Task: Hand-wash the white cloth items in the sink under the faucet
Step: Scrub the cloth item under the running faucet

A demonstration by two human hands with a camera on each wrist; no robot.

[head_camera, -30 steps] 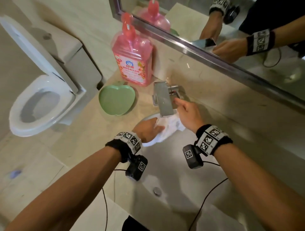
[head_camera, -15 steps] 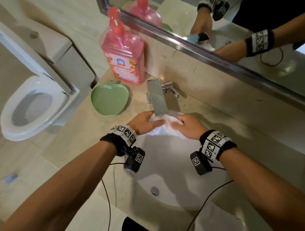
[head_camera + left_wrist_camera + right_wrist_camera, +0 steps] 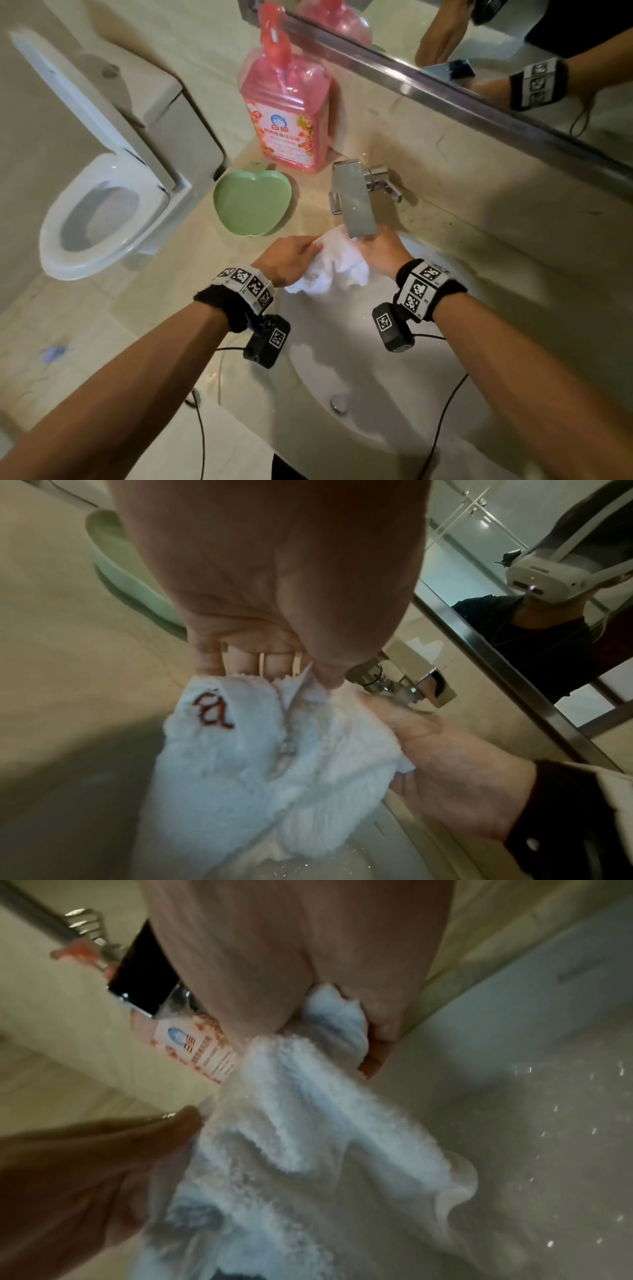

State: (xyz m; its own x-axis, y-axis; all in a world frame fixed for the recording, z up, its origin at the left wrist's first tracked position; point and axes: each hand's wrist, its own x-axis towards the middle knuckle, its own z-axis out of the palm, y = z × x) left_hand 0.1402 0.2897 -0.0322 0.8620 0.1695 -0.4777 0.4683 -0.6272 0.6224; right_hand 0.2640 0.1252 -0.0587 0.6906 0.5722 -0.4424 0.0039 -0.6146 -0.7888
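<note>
- Left hand (image 3: 286, 259) and right hand (image 3: 382, 253) both clutch the bunched white cloth (image 3: 337, 265), fingers curled into it.
- Cloth just under the faucet (image 3: 354, 200), over the sink (image 3: 359, 377).

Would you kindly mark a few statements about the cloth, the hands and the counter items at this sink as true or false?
1. Both the left hand and the right hand grip the white cloth. True.
2. The cloth is held just below the faucet spout. True.
3. The green dish holds a bar of soap. False: nothing lies in it.
4. The pink bottle lies on its side. False: it stands upright.
5. The cloth bears a red stitched letter. True.
</note>
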